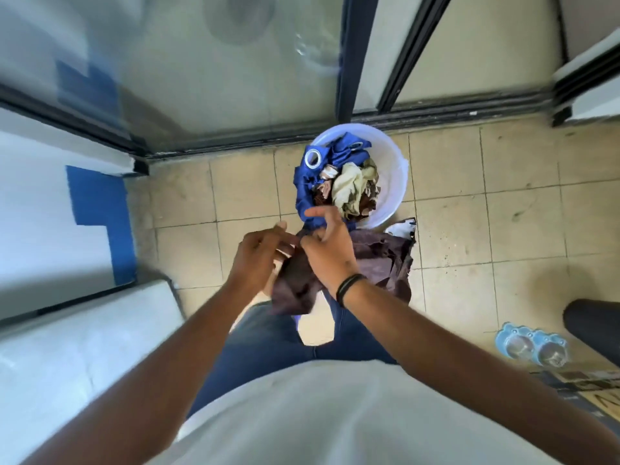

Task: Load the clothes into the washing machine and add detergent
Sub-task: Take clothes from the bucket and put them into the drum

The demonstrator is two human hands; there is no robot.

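Beige tiled floor (486,229), grimy, square-jointed. White appliance top (84,347) at lower left — smooth, flat, likely the washer. White round plastic tub (394,169) on the floor, heaped with crumpled blue, cream and brown clothes (349,186). Dark brown garment (379,260), limp and creased, hangs just before the tub, pinched at its top edge by left hand (258,256) and right hand (327,250) — fingers close together. Black wristband (349,285), right wrist.
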